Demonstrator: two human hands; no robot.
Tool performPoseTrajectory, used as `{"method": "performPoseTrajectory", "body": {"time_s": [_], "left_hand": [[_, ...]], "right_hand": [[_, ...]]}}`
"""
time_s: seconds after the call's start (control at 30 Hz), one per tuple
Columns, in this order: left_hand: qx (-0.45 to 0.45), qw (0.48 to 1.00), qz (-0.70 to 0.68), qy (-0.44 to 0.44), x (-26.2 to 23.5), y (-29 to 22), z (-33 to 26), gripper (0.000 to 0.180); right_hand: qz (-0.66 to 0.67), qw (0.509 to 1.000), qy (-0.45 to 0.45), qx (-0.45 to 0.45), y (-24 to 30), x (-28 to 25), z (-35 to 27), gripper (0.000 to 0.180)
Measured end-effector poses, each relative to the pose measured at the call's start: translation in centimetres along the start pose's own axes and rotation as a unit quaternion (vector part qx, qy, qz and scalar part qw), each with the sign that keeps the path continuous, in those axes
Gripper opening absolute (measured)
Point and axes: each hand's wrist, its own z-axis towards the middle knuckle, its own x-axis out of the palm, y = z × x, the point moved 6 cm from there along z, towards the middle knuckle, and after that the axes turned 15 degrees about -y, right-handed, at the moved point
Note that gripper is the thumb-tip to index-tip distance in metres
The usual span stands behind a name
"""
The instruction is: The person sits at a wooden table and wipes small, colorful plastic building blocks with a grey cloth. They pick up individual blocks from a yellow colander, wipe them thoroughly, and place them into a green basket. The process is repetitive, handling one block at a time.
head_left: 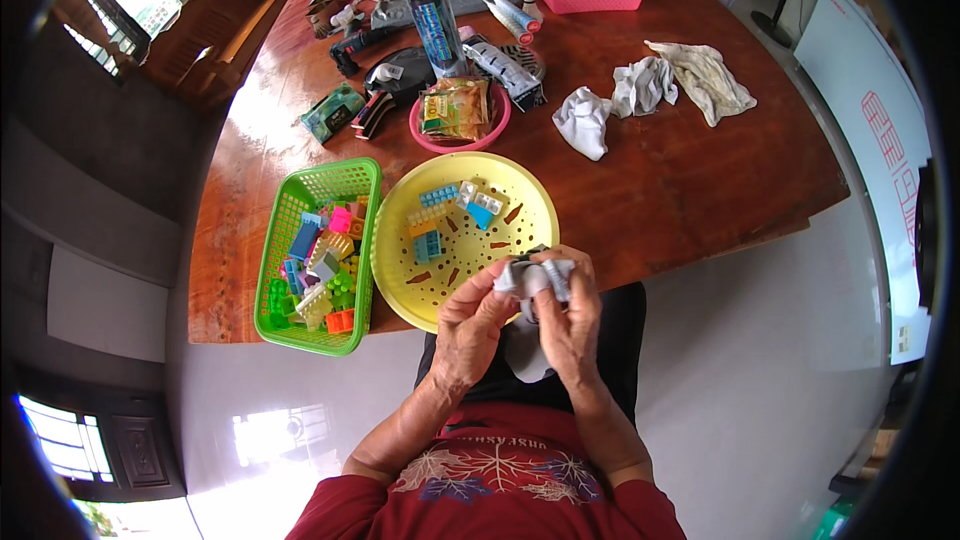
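**Wiping a Small Part with a Cloth**

The left hand (470, 325) and right hand (572, 325) are both closed around a grey soft cloth (525, 285), held just above the near rim of the round yellow perforated plastic colander (395, 240). A small piece appears wrapped inside the cloth; its kind cannot be told.

Recommended technique: pin the piece with the fingers of one hand and rub with the thumb of the other, working over the colander so a dropped piece lands inside it.

The green plastic mesh basket (285, 325) of coloured building bricks touches the colander on the wooden desk (690, 190).
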Motion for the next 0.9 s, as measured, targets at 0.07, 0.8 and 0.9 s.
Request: {"method": "performPoseTrajectory", "body": {"time_s": [0.07,0.8,0.9], "left_hand": [[0.010,0.998,-0.053,-0.017,-0.3,0.3,0.6,0.032],[-0.100,0.989,-0.071,-0.084,0.5,1.4,-0.3,0.013],[-0.107,0.992,-0.054,-0.050,-0.3,1.7,-0.4,0.013]], "right_hand": [[-0.055,0.991,0.010,-0.120,0.7,0.9,-1.1,0.035],[-0.035,0.987,-0.033,-0.156,0.0,0.6,-1.3,0.033],[-0.050,0.991,-0.023,-0.121,-0.8,0.5,-0.7,0.017]]}}
